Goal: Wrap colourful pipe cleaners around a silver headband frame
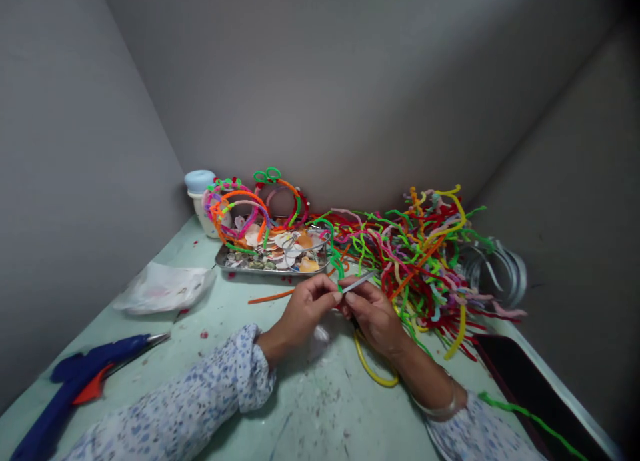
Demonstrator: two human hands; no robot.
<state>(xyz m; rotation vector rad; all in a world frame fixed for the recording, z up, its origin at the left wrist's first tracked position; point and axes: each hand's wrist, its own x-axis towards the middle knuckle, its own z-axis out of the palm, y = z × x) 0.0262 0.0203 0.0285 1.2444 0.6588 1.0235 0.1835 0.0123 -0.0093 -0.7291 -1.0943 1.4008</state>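
Note:
My left hand (311, 302) is closed in a pinch on a green pipe cleaner (336, 257), which rises in a twisted, curled length above the fingertips. Close beside it, my right hand (375, 312) pinches a thin silver-grey strip (360, 282) that slants up to the right. It looks like the end of a metal headband, though its rest is hidden. The fingertips of both hands nearly meet where strip and pipe cleaner come together. Below my right hand a yellow loop (376, 378) lies on the table, partly covered.
Behind the hands, a metal tray (270, 271) holds shells, with pipe-cleaner-wrapped headbands (245, 204) on it. Loose pipe cleaners (420, 247) heap at right, near bare metal headbands (510, 274). A blue glue gun (85, 367), plastic bag (163, 287), blue-lidded jar (200, 184) and dark phone-like slab (535, 387) lie around.

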